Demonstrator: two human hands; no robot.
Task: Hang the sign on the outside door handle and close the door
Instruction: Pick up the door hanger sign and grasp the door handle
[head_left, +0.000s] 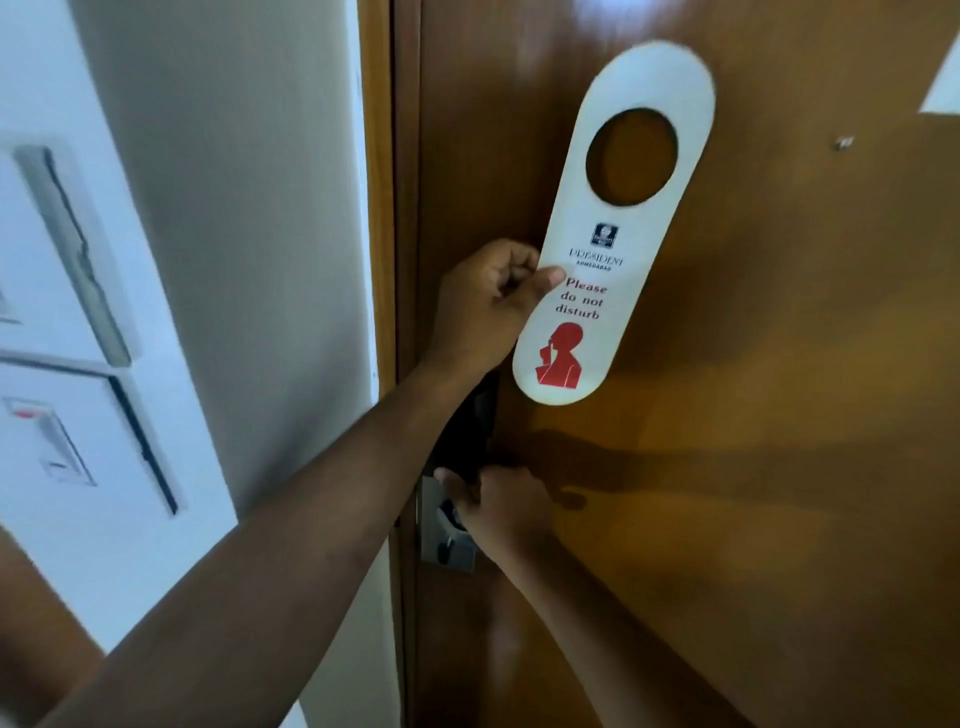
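Observation:
A white oval "Please do not disturb" sign (613, 228) with a round hole near its top and a red figure at its bottom is held upright in front of the brown wooden door (727, 415). My left hand (488, 306) pinches the sign's left edge between thumb and fingers. Lower down, my right hand (498, 509) is wrapped around the door handle, which it hides. The metal lock plate (441, 540) shows just left of that hand, with a dark lock body above it.
The wooden door frame (384, 208) runs down beside the door's left edge. A white wall (234, 260) to the left carries switch panels and a card holder (72, 249). A small metal stud (844, 143) sits on the door at upper right.

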